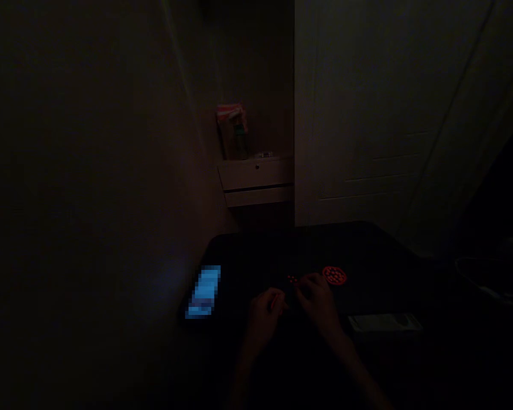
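The picture is very dark. My left hand (265, 307) is closed round a small red thing (275, 302); its kind does not show. To its right, my right hand (315, 293) reaches over the black table with its fingers bent together, and whatever they hold is hidden. Just left of those fingertips lie several small orange-red pieces (292, 279), like beads. Beyond my right hand, on its right side, sits a small round red-rimmed dish (345, 278) with many similar pieces in it.
A lit phone (204, 291) lies at the table's left edge. A pale flat packet (385, 323) is near the front right of the dark table (256, 247). Behind stand a drawer unit (259, 176) holding a bag (233, 134), and a pale panel (359, 114).
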`<state>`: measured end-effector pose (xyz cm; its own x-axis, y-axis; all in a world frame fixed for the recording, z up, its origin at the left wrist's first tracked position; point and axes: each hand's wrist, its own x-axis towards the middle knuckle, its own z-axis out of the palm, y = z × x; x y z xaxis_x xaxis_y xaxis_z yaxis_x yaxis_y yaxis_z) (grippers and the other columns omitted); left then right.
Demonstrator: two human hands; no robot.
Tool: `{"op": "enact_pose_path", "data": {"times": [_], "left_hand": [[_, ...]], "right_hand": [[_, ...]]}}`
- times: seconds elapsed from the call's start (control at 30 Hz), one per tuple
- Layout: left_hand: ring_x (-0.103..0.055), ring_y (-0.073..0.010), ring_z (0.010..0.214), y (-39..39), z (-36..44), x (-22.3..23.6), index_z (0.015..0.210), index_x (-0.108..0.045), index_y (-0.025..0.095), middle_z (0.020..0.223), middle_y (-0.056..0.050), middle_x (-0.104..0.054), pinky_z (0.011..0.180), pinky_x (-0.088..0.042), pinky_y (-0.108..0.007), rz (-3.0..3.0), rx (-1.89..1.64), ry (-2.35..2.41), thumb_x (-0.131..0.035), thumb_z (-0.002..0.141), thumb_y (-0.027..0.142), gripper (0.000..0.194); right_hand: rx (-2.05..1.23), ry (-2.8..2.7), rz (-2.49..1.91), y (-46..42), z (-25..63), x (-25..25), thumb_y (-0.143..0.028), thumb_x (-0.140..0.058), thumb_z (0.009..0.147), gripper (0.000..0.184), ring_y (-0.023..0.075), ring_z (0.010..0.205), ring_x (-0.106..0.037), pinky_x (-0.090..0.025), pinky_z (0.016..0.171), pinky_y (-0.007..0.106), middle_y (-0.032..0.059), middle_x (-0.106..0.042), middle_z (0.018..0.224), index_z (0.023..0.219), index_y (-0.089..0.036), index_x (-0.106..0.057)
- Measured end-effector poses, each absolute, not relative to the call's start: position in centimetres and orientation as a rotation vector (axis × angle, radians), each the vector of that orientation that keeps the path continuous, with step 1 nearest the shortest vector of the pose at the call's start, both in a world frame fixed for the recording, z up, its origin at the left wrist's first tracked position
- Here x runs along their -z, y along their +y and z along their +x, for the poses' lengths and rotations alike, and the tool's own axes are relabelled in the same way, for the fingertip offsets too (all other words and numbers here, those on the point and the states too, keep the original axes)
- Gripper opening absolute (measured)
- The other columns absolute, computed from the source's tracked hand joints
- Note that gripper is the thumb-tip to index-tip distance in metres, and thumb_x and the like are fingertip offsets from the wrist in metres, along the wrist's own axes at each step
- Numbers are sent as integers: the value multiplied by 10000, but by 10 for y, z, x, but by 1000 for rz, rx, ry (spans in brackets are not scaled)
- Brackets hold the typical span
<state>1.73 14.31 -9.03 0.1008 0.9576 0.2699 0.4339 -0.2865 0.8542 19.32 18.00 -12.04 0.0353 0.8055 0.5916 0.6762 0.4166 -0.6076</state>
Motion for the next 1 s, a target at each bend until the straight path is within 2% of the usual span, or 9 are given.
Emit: {"op": "enact_pose_path", "data": {"times": [0.63, 1.0], "left_hand": [[-693, -182, 720, 145, 17, 91, 932, -707, 195, 779, -37, -768, 681, -476, -264, 1797, -1142, 1358, -512, 988, 415, 299], [-694, -182, 741, 143, 17, 91, 943, -706, 199, 787, -30, -761, 697, -476, -264, 1793, -1141, 1360, -510, 991, 415, 295]], "right_hand": [[-140, -1701, -1293, 181, 194, 125, -151, -656, 863, 100, 285, 942, -634, -533, 838, 419, 100, -671, 963, 831, -213, -727], [-230, -1595, -1246, 181, 194, 123, -219, -577, 924, 170, 269, 930, -648, -523, 854, 415, 94, -692, 951, 890, -215, -744]]}}
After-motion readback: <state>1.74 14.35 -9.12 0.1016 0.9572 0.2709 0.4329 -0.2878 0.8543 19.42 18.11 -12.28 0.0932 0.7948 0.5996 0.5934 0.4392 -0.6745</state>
